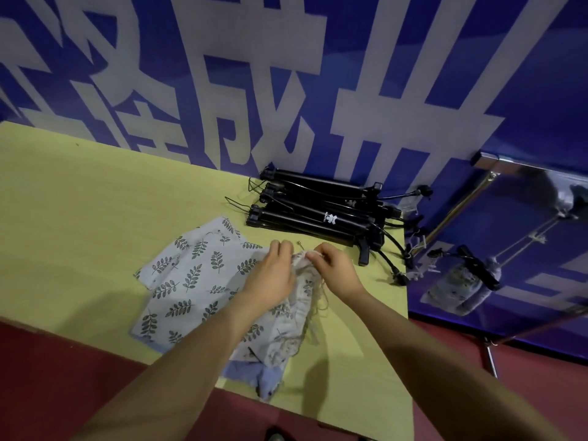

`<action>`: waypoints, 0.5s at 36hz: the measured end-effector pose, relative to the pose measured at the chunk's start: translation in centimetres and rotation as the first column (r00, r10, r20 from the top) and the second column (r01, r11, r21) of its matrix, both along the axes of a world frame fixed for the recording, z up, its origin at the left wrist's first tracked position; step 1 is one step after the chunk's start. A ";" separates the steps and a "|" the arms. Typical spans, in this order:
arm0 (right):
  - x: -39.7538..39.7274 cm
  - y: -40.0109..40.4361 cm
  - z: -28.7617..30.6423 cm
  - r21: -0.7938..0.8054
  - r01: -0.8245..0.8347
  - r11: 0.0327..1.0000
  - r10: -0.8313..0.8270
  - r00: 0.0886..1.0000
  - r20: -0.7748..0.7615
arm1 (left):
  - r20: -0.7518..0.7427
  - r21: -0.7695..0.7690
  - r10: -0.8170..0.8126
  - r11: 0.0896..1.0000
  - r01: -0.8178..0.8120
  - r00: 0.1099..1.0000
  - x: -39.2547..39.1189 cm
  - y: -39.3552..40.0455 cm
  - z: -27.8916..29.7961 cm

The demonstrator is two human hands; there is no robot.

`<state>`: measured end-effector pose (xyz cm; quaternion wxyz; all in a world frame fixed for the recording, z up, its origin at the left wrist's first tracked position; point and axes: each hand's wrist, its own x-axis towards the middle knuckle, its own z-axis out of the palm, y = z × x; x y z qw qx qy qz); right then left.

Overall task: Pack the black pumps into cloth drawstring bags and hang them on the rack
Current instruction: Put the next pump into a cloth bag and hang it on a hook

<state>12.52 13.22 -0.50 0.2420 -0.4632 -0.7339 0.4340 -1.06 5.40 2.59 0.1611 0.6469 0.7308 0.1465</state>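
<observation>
Pale blue bags (191, 275) with dark green leaf sprigs lie on the yellow-green counter (79, 202); black pumps (318, 214) behind them; blue wall (350, 74) with white characters.

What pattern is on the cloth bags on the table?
Dark green leaf sprigs on pale blue-grey cloth bags, seen in the head view.

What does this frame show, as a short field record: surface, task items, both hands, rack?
surface: yellow-green table
bags: leaf-print cloth bags piled flat near the table's front edge
pumps: black pumps stacked at the table's far right, by the blue wall
left hand: left hand grips the mouth of the top bag
right hand: right hand pinches the same bag's mouth
rack: metal rack right of the table, one filled bag already hanging
</observation>
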 end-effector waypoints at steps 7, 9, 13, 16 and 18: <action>-0.3 1.4 1.6 0.097 -0.014 0.995 0.011 1.000 0.024 | -0.348 -0.130 -0.270 0.962 0.239 0.898 -0.3 0.4 3.0; -0.4 1.8 1.9 0.110 0.000 0.994 -0.002 1.000 0.020 | -0.379 -0.145 -0.253 0.966 0.213 0.890 -0.3 0.5 3.0; -0.2 1.9 2.0 0.100 0.044 0.994 -0.042 0.999 -0.021 | -0.363 -0.155 -0.129 0.985 0.077 0.923 -0.6 0.6 3.4; 0.1 1.7 2.0 0.071 0.065 0.995 -0.062 0.997 -0.047 | -0.337 -0.129 -0.046 0.992 0.003 0.940 -0.7 0.9 4.2; 0.5 1.6 1.8 0.049 0.082 0.995 -0.078 0.994 -0.074 | -0.324 -0.126 -0.009 0.991 -0.034 0.946 -0.8 1.2 4.8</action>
